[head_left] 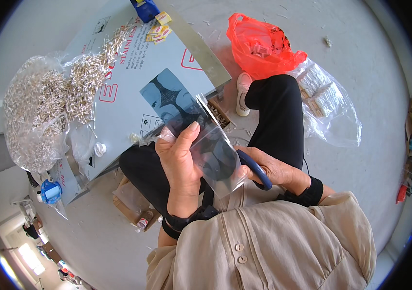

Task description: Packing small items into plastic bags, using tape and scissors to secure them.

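In front of my body, my left hand (pixel 179 157) is closed around a stack of clear, grey-tinted film sheets (pixel 214 162), with its thumb pressed over them. My right hand (pixel 271 166) grips scissors by their dark blue handle (pixel 255 170), beside the right edge of the stack. A pale, straight strip runs up that edge; whether it is blade or film I cannot tell, and most of the blades are hidden. Just beyond, a dark bluish film with shadowy shapes, like an X-ray film (pixel 167 93), lies on the tabletop.
A grey-blue tabletop (pixel 133 99) carries a clear bag (pixel 34 116) and a loose pile of small white-tipped sticks (pixel 87 79). Several yellow packets (pixel 157 34) lie at its far edge. On the floor are a red plastic bag (pixel 259 48), a clear bag of white bundles (pixel 329 106) and a cardboard box (pixel 128 203).
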`<state>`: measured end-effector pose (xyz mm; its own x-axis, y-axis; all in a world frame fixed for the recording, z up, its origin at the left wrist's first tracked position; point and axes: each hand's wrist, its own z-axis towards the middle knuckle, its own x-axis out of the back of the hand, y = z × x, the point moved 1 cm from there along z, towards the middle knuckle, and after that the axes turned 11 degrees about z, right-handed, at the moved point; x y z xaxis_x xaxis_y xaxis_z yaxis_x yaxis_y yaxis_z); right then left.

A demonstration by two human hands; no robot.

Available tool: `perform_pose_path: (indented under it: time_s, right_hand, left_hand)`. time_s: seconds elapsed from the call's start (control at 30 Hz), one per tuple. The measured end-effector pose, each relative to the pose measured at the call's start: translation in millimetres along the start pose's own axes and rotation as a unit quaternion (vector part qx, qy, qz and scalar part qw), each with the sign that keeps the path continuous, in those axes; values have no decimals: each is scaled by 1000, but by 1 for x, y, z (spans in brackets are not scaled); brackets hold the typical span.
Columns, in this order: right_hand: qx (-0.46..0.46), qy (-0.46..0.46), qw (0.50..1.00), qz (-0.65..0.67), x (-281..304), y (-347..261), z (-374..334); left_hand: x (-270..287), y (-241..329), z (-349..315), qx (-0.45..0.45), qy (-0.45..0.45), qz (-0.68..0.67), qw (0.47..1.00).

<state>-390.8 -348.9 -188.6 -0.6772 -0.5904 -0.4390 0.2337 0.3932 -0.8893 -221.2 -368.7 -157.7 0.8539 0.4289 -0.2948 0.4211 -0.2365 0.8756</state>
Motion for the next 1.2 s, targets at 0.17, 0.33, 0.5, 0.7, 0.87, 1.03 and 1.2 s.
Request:
perform_pose_path:
  time_s: [0.17, 0.33, 0.5, 0.7, 0.87, 1.03, 1.2]
  right_hand:
    - [-8, -7, 1000, 0, 1, 0, -1]
    - [-13, -9, 1000, 2, 1, -2, -1]
    - [-20, -10, 1000, 14, 1, -2, -1]
    - [-39, -3, 999, 23, -1, -6, -2]
    - [-41, -4, 999, 9, 0, -10, -2]
    - [-33, 0, 999, 14, 0, -5, -3]
    - [-48, 2, 999, 13, -1, -8, -2]
  left_hand:
    - [2, -4, 2, -20, -3, 10, 1000]
    - [1, -2, 1, -33, -3, 16, 999]
    - [1, -3, 1, -35, -7, 20, 999]
    - [3, -5, 3, -32, -16, 19, 999]
    - [-1, -2, 1, -29, -15, 8, 999]
    - [-2, -2, 1, -30, -20, 6, 999]
    - [-1, -1, 1, -27, -16, 13, 999]
